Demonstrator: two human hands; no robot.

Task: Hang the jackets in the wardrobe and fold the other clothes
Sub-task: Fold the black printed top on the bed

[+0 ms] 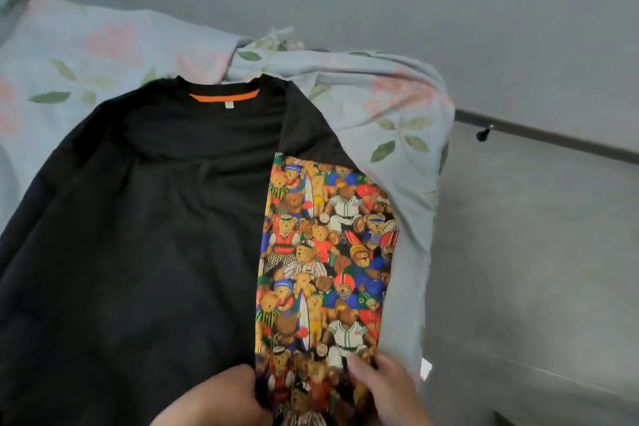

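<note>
The black top (138, 218) lies flat on the bed. It stretches straight away from both hands. Its bottom edge is right at the hands and its neck, with the orange band (224, 95), is at the far end. So the long way of the top runs from the hands out to the neck.

A strip of teddy bear cloth (321, 252) lies along the right side of the top. It starts under the right hand and runs away from it.

The left hand (221, 398) is at the bottom edge, just where the black meets the bears. Its fingers look curled, but it is blurry, so I cannot tell if it holds any cloth. The right hand (387, 387) is just beside it, at the outer edge of the bear strip. Its fingers (356, 368) rest fairly straight on top of the bears.

I think this is a top to fold, not a jacket to hang. The wide black side spreads out far to the left of the left hand, so that hand is nearer for folding it in.

Under the top is a flowery sheet (408, 107). It hangs down off the bed to the right of the right hand. Past that is the grey floor (536, 252).
</note>
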